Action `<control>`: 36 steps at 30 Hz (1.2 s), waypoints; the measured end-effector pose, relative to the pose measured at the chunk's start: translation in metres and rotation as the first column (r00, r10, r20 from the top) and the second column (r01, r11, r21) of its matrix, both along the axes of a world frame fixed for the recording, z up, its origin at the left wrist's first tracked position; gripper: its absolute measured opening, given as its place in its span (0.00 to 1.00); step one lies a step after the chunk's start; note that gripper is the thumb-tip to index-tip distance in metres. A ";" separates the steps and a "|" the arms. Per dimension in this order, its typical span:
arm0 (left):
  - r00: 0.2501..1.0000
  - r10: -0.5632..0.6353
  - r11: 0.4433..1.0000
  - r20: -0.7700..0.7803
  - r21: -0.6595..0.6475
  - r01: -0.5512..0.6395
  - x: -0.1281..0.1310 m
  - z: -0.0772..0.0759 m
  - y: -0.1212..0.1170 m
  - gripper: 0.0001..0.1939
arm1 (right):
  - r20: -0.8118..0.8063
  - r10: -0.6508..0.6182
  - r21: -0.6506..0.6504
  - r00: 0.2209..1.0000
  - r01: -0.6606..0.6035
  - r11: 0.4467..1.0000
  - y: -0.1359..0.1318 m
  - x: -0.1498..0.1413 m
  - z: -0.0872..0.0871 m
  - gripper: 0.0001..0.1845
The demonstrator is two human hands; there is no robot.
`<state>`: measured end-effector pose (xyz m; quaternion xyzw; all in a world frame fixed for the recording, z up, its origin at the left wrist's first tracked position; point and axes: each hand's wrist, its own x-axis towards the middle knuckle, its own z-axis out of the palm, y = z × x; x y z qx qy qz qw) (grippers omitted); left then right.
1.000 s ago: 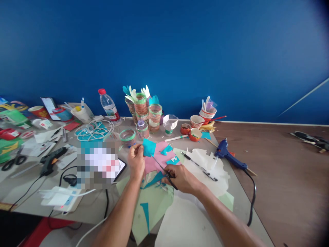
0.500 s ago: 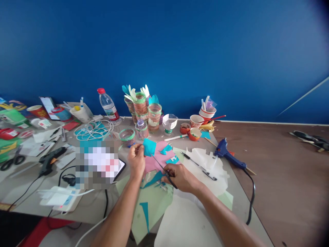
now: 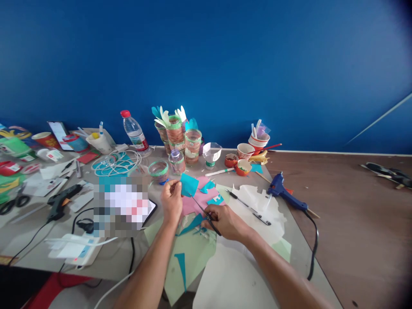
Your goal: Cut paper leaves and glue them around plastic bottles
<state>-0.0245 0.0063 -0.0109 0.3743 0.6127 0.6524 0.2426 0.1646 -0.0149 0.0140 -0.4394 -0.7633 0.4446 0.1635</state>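
My left hand [image 3: 171,201] pinches a small teal paper piece [image 3: 188,184] and holds it up over a pink sheet [image 3: 193,205]. My right hand [image 3: 224,221] grips black scissors [image 3: 202,211] whose blades point up-left and meet the lower edge of the teal piece. Teal offcuts [image 3: 192,224] lie under and between my hands on a pale green sheet [image 3: 189,257].
A blue glue gun [image 3: 283,194] with its black cord lies right of my hands. A craft knife [image 3: 247,207] rests on cream paper. Decorated plastic cups [image 3: 180,137], a water bottle [image 3: 132,132], paper cups [image 3: 257,141], a black glue gun [image 3: 61,200] and a phone crowd the table [image 3: 41,240].
Both hands keep their grip and place. The view has shifted slightly left; the teal piece sits a little higher against the scissor blades.
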 end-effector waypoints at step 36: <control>0.999 -0.038 0.999 -0.028 0.004 0.038 0.001 0.004 0.000 0.12 | 0.008 0.000 0.024 1.000 -0.001 1.000 0.001 0.001 -0.003 0.08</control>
